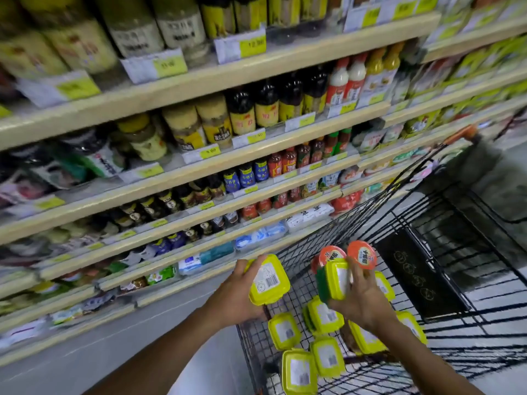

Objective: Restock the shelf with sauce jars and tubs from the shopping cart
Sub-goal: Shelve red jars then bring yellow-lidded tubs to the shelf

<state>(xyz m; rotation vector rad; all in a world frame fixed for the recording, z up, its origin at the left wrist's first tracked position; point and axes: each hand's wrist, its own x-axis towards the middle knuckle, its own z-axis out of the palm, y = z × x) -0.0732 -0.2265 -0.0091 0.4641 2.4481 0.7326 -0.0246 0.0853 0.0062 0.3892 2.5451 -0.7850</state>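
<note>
Left hand (242,292) curled round first tub (269,280). Right hand (362,297) grips second tub (332,283), tipped on edge. Both are above the cart (413,275), one per hand, likely so two reach the shelf (299,57) together. Lids bright yellow, white barcode labels; second tub's body green.

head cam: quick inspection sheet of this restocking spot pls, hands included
surface: shelf rows packed with bottles and jars, price tags along the edges
job's things: shopping cart holds loose yellow-lidded tubs; two red-lidded jars show beside the right hand, cannot tell if held
clutter: nothing seen
grippers: left hand grips a barcode-labelled tub at the cart's edge; right hand grips a green-sided tub above the cart
cables: nothing seen
surroundings: grey floor below the shelf; picture blurred toward the edges
</note>
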